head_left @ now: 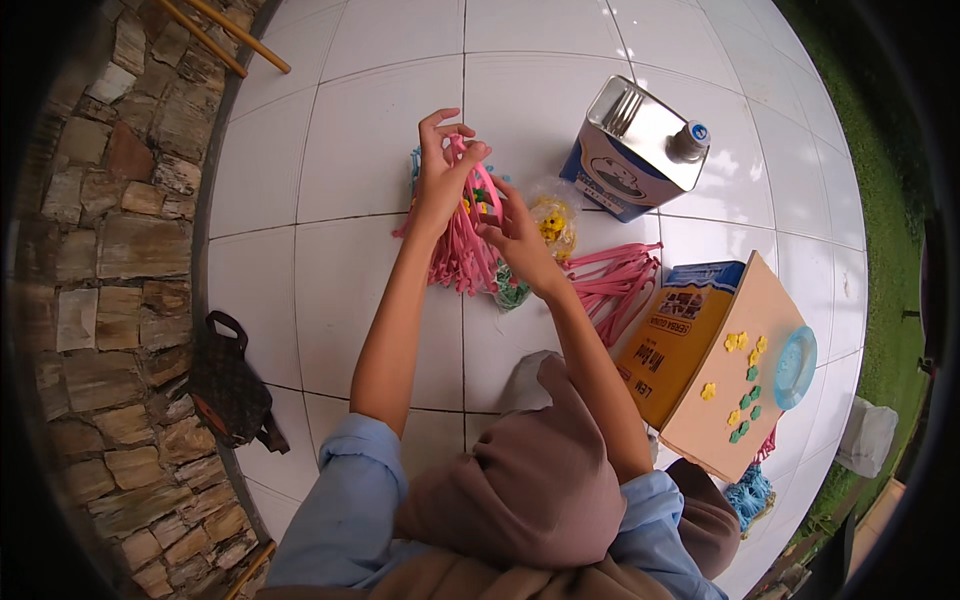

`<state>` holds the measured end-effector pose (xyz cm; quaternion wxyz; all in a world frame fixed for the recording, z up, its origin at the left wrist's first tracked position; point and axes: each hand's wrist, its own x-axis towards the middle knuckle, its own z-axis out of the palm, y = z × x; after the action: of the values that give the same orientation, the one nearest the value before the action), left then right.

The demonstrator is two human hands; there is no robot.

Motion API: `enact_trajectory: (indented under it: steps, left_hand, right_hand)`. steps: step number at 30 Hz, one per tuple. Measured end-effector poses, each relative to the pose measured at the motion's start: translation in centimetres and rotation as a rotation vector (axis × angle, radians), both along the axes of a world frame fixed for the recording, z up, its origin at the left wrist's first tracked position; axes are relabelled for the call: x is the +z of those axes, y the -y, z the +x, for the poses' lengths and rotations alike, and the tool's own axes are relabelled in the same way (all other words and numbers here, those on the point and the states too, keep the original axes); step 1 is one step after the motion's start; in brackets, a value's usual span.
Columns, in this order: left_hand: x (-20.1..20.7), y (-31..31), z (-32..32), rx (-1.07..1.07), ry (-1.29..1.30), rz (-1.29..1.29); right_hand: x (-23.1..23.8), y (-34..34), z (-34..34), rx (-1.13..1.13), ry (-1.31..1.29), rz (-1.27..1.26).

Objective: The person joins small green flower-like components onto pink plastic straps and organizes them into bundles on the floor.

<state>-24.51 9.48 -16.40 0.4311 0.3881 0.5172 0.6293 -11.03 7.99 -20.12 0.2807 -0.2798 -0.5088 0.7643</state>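
My left hand (440, 185) pinches the looped top of a pink fabric strip (481, 180), with some fingers raised. Close to it on the right, my right hand (522, 243) has its fingers curled on the same strip. Below both hands hangs or lies a bunch of pink strips (455, 255) with knotted ends; my left wrist partly covers it. Behind this bunch, bits of blue, yellow and green show, mostly hidden. A clear plastic bag of yellow pieces (553, 222) lies right of my right hand, and a bag of green pieces (511, 290) lies under it.
A metal can (655, 150) stands at the far right. Nearer are more pink strips (615, 285), a yellow can (675, 335) and a board (735, 370) bearing flower pieces beside a blue dish (796, 367). A dark bag (232, 385) lies left by the stone wall (120, 260).
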Motion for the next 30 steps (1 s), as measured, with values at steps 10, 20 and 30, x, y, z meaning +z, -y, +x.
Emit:
enact_trajectory:
  steps: [10,20,30]
  left_hand:
    - [-6.6,0.6,1.4,0.323,-0.797,0.087]
    - [-13.1,1.3,17.8,-0.388,-0.563,0.122]
    - [-17.2,2.1,18.8,-0.434,-0.819,-0.115]
  right_hand:
    - [-4.6,-0.5,0.0,-0.259,0.22,0.267]
    - [-12.2,4.2,15.2,-1.191,0.515,-0.034]
    - [-11.3,2.5,12.8,-1.16,0.363,-0.123]
